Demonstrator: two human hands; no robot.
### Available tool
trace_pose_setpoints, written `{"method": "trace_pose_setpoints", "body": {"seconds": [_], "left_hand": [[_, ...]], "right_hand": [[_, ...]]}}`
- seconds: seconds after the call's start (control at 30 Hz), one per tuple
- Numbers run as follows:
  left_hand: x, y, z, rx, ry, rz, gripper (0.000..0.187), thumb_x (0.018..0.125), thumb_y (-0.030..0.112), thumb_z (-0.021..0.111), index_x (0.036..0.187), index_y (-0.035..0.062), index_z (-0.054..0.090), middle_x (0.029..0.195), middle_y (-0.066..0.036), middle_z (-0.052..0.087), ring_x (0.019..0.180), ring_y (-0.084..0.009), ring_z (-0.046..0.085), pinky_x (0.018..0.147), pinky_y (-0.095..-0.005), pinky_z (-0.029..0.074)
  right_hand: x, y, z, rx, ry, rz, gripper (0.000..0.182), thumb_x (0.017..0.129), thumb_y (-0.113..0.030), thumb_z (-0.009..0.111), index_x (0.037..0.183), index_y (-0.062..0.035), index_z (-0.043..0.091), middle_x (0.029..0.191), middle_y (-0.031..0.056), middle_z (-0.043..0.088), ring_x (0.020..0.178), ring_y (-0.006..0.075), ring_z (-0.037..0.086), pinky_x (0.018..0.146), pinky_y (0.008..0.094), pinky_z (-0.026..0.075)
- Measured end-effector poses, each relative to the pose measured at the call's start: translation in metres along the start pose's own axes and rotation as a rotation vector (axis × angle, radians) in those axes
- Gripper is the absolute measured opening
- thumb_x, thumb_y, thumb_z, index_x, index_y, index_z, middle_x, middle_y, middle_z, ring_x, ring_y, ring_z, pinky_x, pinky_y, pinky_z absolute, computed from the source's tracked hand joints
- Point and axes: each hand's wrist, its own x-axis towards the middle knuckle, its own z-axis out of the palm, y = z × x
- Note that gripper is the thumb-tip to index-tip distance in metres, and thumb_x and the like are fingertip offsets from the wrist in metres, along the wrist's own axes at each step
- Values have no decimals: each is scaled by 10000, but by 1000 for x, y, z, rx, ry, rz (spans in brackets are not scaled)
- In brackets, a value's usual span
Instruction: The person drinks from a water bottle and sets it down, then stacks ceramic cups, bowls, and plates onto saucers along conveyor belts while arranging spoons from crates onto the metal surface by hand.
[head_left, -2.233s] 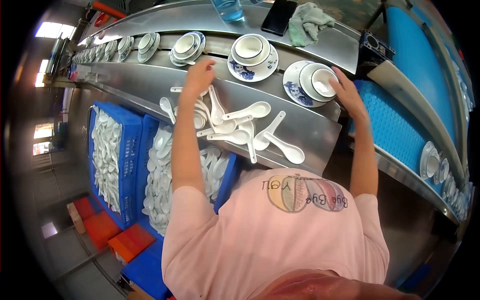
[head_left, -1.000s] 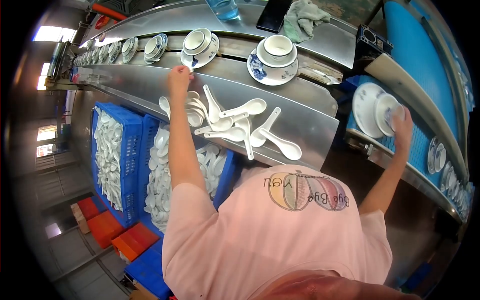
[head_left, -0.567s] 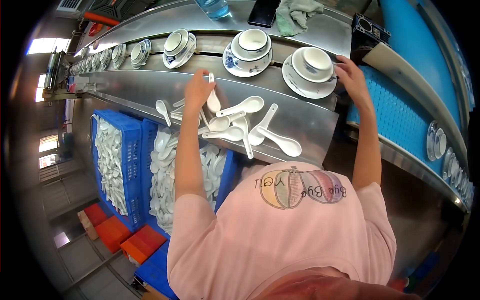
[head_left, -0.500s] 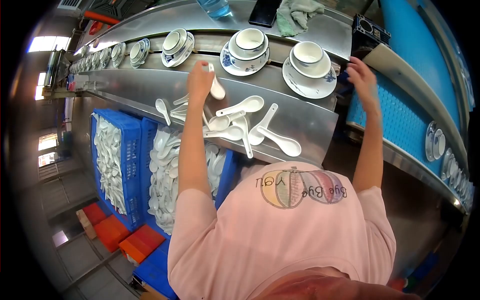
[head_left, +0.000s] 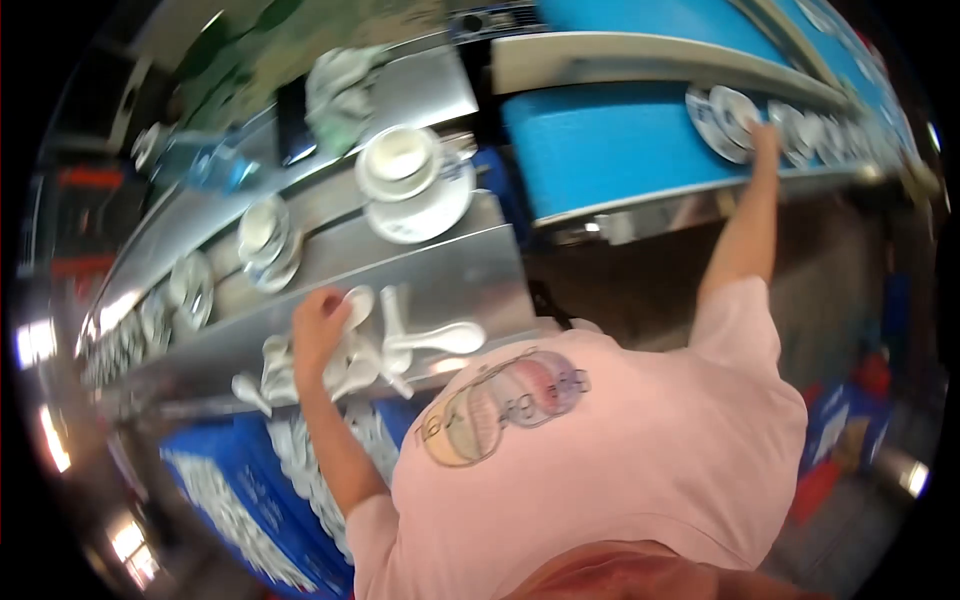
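Note:
My left hand (head_left: 322,322) is over the steel counter at the pile of white spoons. Its fingers are curled at a white soup spoon (head_left: 359,304), whose bowl shows just right of them; the handle is hidden. More spoons (head_left: 445,338) lie to the right and below the hand. My right hand (head_left: 766,140) reaches far right to a stack of dishes (head_left: 732,112) on the blue conveyor. Its fingertips are at the rim of the stack's upper bowl; blur hides whether they grip it.
Plate, bowl and cup stacks (head_left: 415,205) line the counter's track to the left. More stacks (head_left: 800,132) stand along the blue conveyor (head_left: 610,150). Blue crates (head_left: 235,455) full of spoons sit below the counter. A cloth (head_left: 340,95) and a phone (head_left: 296,120) lie behind.
My view has swung right. My right hand has moved from beside the counter's end out to a dish stack on the conveyor. My left hand has stayed near the spoons.

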Motion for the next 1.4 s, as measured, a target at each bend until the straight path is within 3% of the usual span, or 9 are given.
{"method": "trace_pose_setpoints", "body": {"seconds": [0.07, 0.27, 0.53, 0.77, 0.9, 0.97, 1.2, 1.33, 1.4], "left_hand": [[3, 6, 1, -75, 61, -92, 121, 738, 91, 594, 820, 2, 590, 688, -95, 587, 636, -179, 558, 621, -294, 448], [36, -17, 4, -234, 284, 68, 267, 723, 54, 562, 986, 6, 569, 793, -85, 610, 726, -172, 582, 675, -288, 461], [71, 3, 9, -726, 305, -281, 386, 686, 15, 534, 1071, 6, 538, 744, -52, 596, 568, -98, 521, 495, -217, 388], [82, -14, -7, -614, 392, -285, 366, 687, 19, 538, 1050, -24, 564, 737, -57, 613, 562, -102, 550, 490, -211, 416], [74, -18, -27, -561, 463, -296, 387, 671, 31, 559, 1047, -56, 539, 762, -103, 612, 565, -144, 573, 536, -257, 456], [73, -20, -31, -619, 497, -339, 402, 669, 32, 562, 1059, -61, 530, 753, -103, 613, 564, -144, 579, 541, -257, 461], [1, -88, -84, -438, 375, -260, 481, 746, 72, 571, 1213, 14, 467, 1010, -112, 598, 858, -156, 597, 728, -269, 487], [-62, -86, -112, 72, -97, -121, 684, 629, 64, 612, 1284, 51, 417, 1216, -118, 505, 1111, -226, 475, 947, -318, 376], [-72, -97, -98, 92, -69, -53, 730, 599, 61, 635, 1294, 95, 414, 1145, -127, 509, 1027, -263, 493, 913, -318, 381]], "right_hand": [[-47, -23, -14, 828, -137, 21, 443, 726, -282, 653, 1064, -2, 590, 931, 111, 619, 800, 229, 571, 676, 375, 444], [-130, -83, -47, 740, -260, -224, 423, 729, -140, 593, 1132, -15, 554, 988, 90, 604, 846, 178, 575, 719, 278, 460], [-284, -231, -51, 1367, -583, -442, 304, 758, -15, 551, 1061, -19, 578, 961, 53, 610, 865, 134, 577, 773, 273, 467], [-368, -358, -42, 1289, -614, -648, 343, 716, 24, 494, 1050, -11, 562, 927, 52, 602, 848, 122, 554, 762, 255, 448], [-385, -401, -31, 1007, -440, -794, 369, 721, -44, 462, 1084, -21, 526, 938, 247, 603, 928, 395, 570, 822, 411, 440], [-394, -416, -27, 903, -388, -833, 388, 725, -44, 453, 1108, -24, 514, 945, 245, 605, 932, 393, 571, 825, 413, 438], [-379, -383, -41, 972, -765, -903, 396, 854, -247, 553, 1194, -46, 514, 1027, 120, 621, 927, 189, 579, 815, 286, 440], [-324, -309, -67, 969, -483, -702, 334, 859, -259, 566, 1146, -91, 587, 1027, 64, 623, 899, 147, 583, 764, 269, 473], [-281, -263, -70, 890, -299, -592, 321, 867, -263, 556, 1143, -103, 593, 1029, 72, 626, 909, 158, 590, 776, 277, 478]]}}
